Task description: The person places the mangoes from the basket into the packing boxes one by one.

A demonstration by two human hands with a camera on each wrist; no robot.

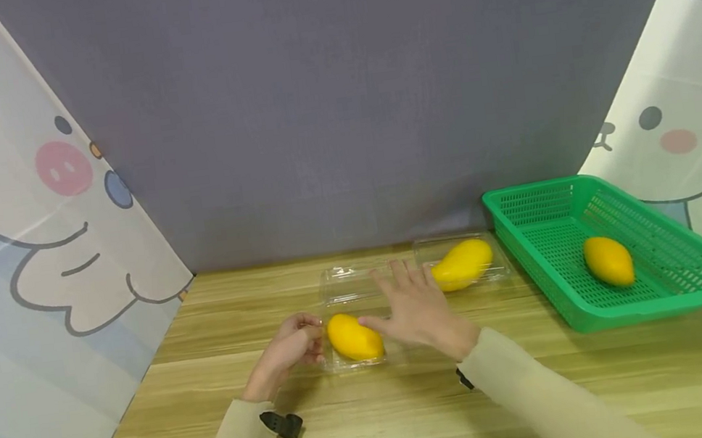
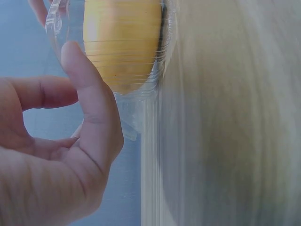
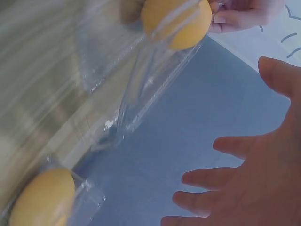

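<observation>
A yellow mango (image 1: 354, 337) lies in the base of a clear plastic box (image 1: 353, 365), whose open lid (image 1: 351, 272) lies toward the back. My left hand (image 1: 293, 344) is at the box's left edge, thumb and fingers curled at the rim (image 2: 55, 23). Spread wide, the straight fingers of my right hand (image 1: 418, 309) reach over the right side of the box. In the head view its thumb overlaps the mango's edge. The right wrist view shows nothing held in this right hand (image 3: 249, 174).
Behind the right hand, a second clear box (image 1: 495, 270) holds another mango (image 1: 465, 263). A green basket (image 1: 574, 319) stands at the right with one mango (image 1: 609, 261) inside. A grey panel (image 1: 324, 105) rises behind the wooden table (image 1: 383, 427).
</observation>
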